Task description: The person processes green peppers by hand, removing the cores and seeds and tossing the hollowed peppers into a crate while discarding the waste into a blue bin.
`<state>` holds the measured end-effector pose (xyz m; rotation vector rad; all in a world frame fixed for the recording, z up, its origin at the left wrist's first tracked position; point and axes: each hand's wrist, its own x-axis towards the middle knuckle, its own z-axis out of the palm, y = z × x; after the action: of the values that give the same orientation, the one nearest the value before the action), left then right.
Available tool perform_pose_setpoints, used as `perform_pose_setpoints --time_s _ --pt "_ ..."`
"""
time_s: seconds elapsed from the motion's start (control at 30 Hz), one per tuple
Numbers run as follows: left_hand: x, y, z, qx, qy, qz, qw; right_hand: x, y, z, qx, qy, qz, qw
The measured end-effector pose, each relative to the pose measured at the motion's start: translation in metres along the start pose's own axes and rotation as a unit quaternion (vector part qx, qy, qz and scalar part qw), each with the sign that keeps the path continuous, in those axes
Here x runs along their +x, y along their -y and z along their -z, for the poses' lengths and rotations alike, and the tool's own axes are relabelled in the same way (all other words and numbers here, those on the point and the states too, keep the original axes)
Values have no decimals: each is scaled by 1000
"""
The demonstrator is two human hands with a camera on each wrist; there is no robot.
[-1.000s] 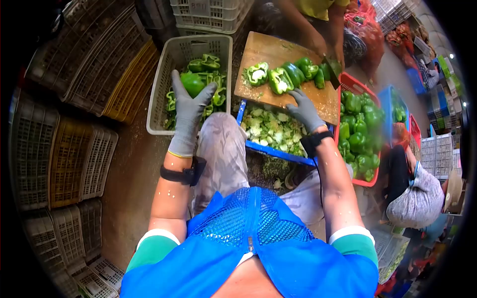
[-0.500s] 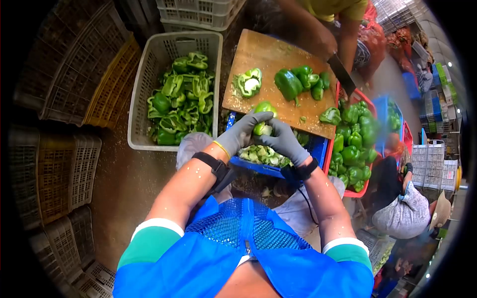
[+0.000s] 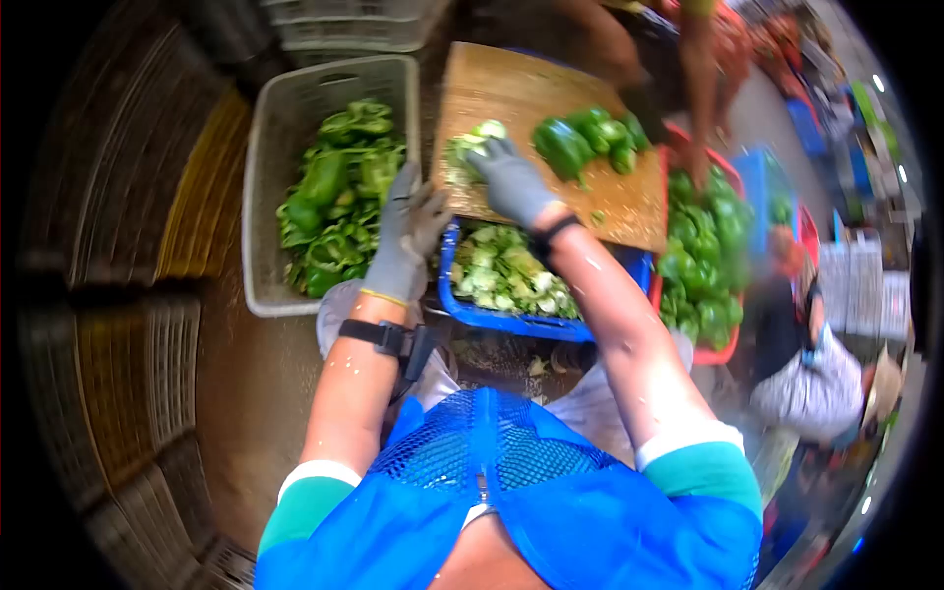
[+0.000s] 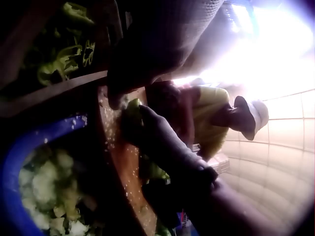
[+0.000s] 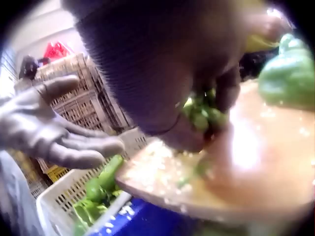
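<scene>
My gloved right hand reaches over the left part of the wooden cutting board. Its fingers and thumb grip a cut green bell pepper, and pale core shows at the cut side. In the right wrist view, the pepper sits between thumb and fingers close over the board, partly hidden by the glove. My gloved left hand holds nothing, its fingers spread. From above, that left hand is beside the right wall of the crate of cut peppers.
A blue tray of pale cores and trimmings sits below the board's near edge. More peppers lie on the board's right half. A red crate of whole peppers stands to the right. Another person's arm reaches toward it.
Both hands held a pepper together over the tray half a second ago; that pepper is gone from them. The left hand has moved left, the right hand forward-left onto the cut pepper.
</scene>
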<state>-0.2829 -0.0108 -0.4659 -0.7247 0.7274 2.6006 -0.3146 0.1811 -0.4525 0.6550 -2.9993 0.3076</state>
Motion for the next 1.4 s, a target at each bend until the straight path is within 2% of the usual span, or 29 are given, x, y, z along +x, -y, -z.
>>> perform_pose_setpoints --time_s 0.07,0.17,0.23,0.27,0.3,0.37,0.5,0.57,0.63,0.67,0.7,0.73,0.77,0.8,0.83,0.87,0.9,0.93,0.97,1.03,1.07,1.1,1.17,1.2,1.23,1.27,1.3,1.37,1.4 --pt "8 7 -2 76 -18 22 997 9 -4 -20 -38 -21 -49 998" --pt "16 12 1 186 -24 94 978 11 5 8 -53 112 -146 981" --pt "2 15 -5 188 50 158 968 -15 1 17 155 95 -171 968" --pt "-2 16 -12 185 88 189 960 -28 4 13 363 46 -158 917" --pt "-5 19 -19 153 169 234 945 -43 22 21 376 38 -137 916" --pt "17 34 0 -15 167 283 944 -62 52 40 283 25 -118 952" --pt "-7 38 -14 78 222 185 954 -89 76 55 168 -114 -130 970" --pt "0 48 -4 87 164 53 981 -106 79 52 145 -158 -166 962" --pt "29 9 24 18 68 77 995 -126 72 52 149 -205 -209 944" --pt "32 -6 27 -156 43 16 987 -142 60 59 155 -104 -239 953" --pt "14 -21 2 -202 -30 -88 975 -155 44 78 213 54 -249 943" --pt "-11 -30 -21 -186 -27 -113 976 -173 18 74 237 60 -222 944" --pt "-10 -29 -19 -208 2 -80 975 -187 -18 79 160 71 -198 964" --pt "-7 -28 -13 -231 30 -48 971 -205 -67 71 159 28 -232 959" --pt "-4 -27 -12 -252 59 -17 966 -203 -81 102 117 -13 -342 932" --pt "-11 -16 -25 -210 107 10 972 -221 -143 80 40 -59 -365 928" --pt "-10 -6 -26 -149 143 16 978 -218 -171 101 -23 38 -435 900" --pt "-3 4 -24 -89 180 21 979 -221 -188 102 -79 8 -515 854" --pt "0 13 -21 -28 214 25 976 -238 -218 89 -95 13 -539 837" --pt "2 23 -21 52 226 55 971 -275 -261 33 59 -27 -603 795" --pt "3 28 -22 78 221 73 969 -283 -256 29 142 -71 -613 774" --pt "1 36 -25 102 221 95 965 -288 -250 27 124 -121 -605 777" --pt "-12 47 -40 206 201 106 952 -287 -231 33 265 -265 -536 756" --pt "-13 55 -42 232 206 123 943 -274 -214 51 432 -323 -502 676" --pt "-11 67 -45 258 215 142 931 -260 -197 70 574 -376 -464 560" --pt "-17 82 -51 255 238 155 924 -249 -176 73 652 -375 -414 513" --pt "-24 97 -60 254 256 168 917 -235 -151 72 701 -335 -349 525" --pt "-52 120 -77 226 301 165 912 -209 -100 59 721 -191 -249 618" --pt "-66 127 -87 168 365 184 897 -192 -40 115 681 -54 -338 648"
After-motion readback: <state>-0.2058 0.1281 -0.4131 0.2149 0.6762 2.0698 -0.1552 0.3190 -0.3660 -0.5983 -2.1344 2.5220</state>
